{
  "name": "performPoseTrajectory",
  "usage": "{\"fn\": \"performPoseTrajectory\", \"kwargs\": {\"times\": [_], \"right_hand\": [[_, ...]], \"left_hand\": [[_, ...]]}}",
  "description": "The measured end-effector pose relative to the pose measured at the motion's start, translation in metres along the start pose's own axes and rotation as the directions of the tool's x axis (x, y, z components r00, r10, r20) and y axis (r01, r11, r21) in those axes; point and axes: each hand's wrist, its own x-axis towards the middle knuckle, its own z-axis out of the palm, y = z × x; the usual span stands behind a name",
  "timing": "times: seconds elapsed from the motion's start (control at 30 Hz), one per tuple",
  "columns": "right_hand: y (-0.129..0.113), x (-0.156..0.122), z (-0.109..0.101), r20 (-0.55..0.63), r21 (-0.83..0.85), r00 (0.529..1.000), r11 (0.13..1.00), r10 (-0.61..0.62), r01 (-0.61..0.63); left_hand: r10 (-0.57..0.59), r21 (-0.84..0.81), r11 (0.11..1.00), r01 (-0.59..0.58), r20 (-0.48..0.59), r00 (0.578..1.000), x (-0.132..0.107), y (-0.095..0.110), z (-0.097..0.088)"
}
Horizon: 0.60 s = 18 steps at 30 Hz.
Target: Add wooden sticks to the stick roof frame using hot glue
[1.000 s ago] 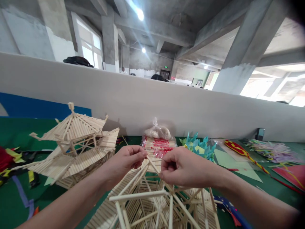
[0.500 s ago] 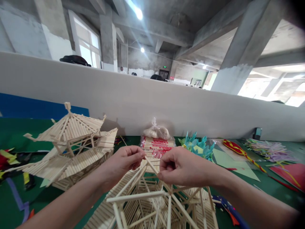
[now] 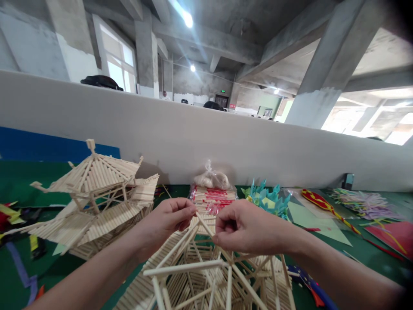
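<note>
Stick (image 3: 204, 224) runs at a slant between both hands, kinda bridging the gap. Left hand (image 3: 177, 214) has the far end pinched between thumb and fingers; right hand (image 3: 241, 228) is curled up at the nearer end, but can't tell if it's really gripping. Open stick frame (image 3: 183, 268) sits right below the hands. Roofed stick model (image 3: 101, 172) is left of the left hand, bagged sticks (image 3: 214, 195) just beyond both, teal paper flowers (image 3: 270, 199) past the right.
</note>
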Motion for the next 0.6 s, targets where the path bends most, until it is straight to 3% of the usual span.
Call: {"fn": "performPoseTrajectory", "kwargs": {"times": [0.6], "right_hand": [[0.0009,0.0024,0.0009,-0.019,-0.009,1.000,1.000,-0.007,0.007]], "left_hand": [[-0.042,-0.107,0.993,0.045,0.026,0.999,-0.0029,0.0005,0.0058]]}}
